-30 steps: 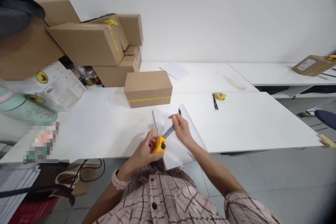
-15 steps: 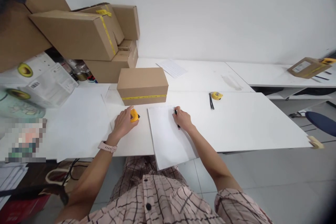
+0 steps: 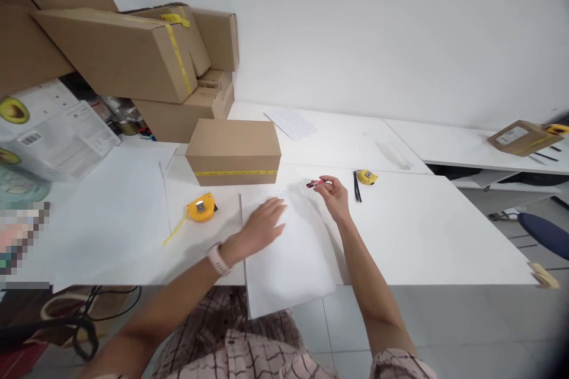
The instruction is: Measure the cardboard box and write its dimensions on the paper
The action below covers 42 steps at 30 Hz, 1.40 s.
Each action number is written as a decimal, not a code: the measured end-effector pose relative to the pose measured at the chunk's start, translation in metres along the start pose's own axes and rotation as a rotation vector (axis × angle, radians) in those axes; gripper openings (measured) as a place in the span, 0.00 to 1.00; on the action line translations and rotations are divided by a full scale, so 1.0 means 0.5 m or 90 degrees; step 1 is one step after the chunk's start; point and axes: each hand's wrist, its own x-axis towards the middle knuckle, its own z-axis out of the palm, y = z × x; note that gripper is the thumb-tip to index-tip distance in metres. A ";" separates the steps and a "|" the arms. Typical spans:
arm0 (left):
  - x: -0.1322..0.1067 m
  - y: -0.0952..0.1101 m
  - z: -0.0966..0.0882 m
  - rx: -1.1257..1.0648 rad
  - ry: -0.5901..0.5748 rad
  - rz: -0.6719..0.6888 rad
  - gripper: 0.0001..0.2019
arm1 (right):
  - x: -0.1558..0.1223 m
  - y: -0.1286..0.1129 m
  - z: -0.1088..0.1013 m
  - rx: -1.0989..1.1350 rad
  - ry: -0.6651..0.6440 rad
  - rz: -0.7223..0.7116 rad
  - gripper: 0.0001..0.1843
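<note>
My left hand [image 3: 263, 226] is spread over the upper part of a stack of white paper [image 3: 288, 275], its fingers apart and slightly blurred. Raised at the paper's top right, my right hand [image 3: 332, 195] pinches a black and red pen [image 3: 315, 184]. The paper overhangs the table's front edge. To the left of it lies an orange tape measure [image 3: 202, 208] with a short length of yellow tape pulled out. Behind the paper sits a closed cardboard box [image 3: 235, 151] with a yellow strip along its front.
Several cardboard boxes [image 3: 120, 53] are stacked at the back left beside a white carton [image 3: 57, 130]. A yellow tape measure [image 3: 367, 177] with a black strap lies right of my hands. A lined sheet [image 3: 291, 123] rests near the wall. Another small box [image 3: 524, 137] stands far right.
My left hand has let go of the orange tape measure and moved right onto the paper. My right hand has lifted the pen and turned it sideways, away from the sheet.
</note>
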 end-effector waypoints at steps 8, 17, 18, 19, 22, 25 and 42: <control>0.133 0.060 0.134 -0.059 -0.156 0.035 0.42 | 0.039 0.071 0.045 -0.047 0.015 -0.004 0.22; 0.121 0.029 0.147 -0.040 -0.115 0.004 0.42 | 0.037 0.122 0.056 -0.070 -0.098 -0.033 0.17; 0.118 0.029 0.146 -0.037 -0.119 0.001 0.42 | 0.036 0.121 0.057 -0.087 -0.077 -0.044 0.16; 0.116 0.028 0.144 -0.034 -0.123 -0.003 0.42 | 0.035 0.120 0.058 -0.107 -0.050 -0.052 0.15; 0.109 0.031 0.138 -0.029 -0.131 -0.015 0.42 | 0.027 0.111 0.057 -0.160 0.009 -0.055 0.14; 0.106 0.034 0.135 -0.030 -0.129 -0.015 0.42 | 0.021 0.107 0.059 -0.157 -0.008 -0.044 0.14; 0.122 0.025 0.137 -0.059 -0.072 -0.011 0.40 | 0.052 0.071 0.061 -0.038 -0.083 0.039 0.37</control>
